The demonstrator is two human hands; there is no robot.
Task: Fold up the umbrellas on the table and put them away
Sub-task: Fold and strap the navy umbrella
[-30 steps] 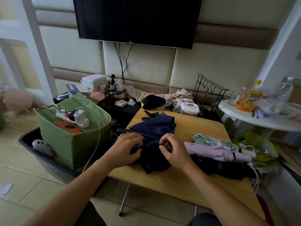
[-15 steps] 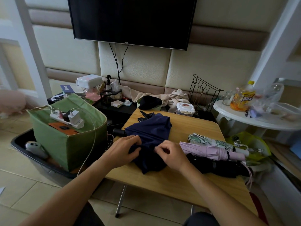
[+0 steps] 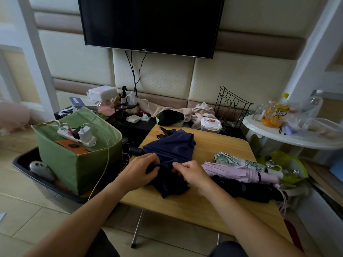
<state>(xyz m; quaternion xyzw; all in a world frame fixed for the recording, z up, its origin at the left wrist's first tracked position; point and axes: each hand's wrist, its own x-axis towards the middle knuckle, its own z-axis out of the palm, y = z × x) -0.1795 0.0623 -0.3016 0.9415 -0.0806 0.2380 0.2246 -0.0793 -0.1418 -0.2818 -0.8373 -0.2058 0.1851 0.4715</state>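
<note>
Navy fabric, loose and creased, makes up the half-folded navy umbrella lying across the left half of the wooden table, its black handle jutting over the table's left edge and its canopy bunched in soft, uneven pleats. The left hand grips a fold of the cloth with curled fingers; the right hand pinches the fabric just beside it, thumb and fingers drawn together on the cloth. Along the table's right edge three folded umbrellas lie side by side, touching: a green-patterned umbrella farthest back, a pink umbrella in the middle, and a black umbrella nearest. Whether their straps are fastened is hard to tell from this view.

The table top is pale wood grain with rounded corners, on thin metal legs over a tiled floor. Left of it a green fabric bin sits in a dark tray, with a white power strip and charger across its top. By the table's far edge stands a clear lidded container; beyond it lie crumpled beige cloth and a black wire rack. A white round side table at the right holds a yellow-labelled bottle. A dark television hangs on the padded cream wall.
</note>
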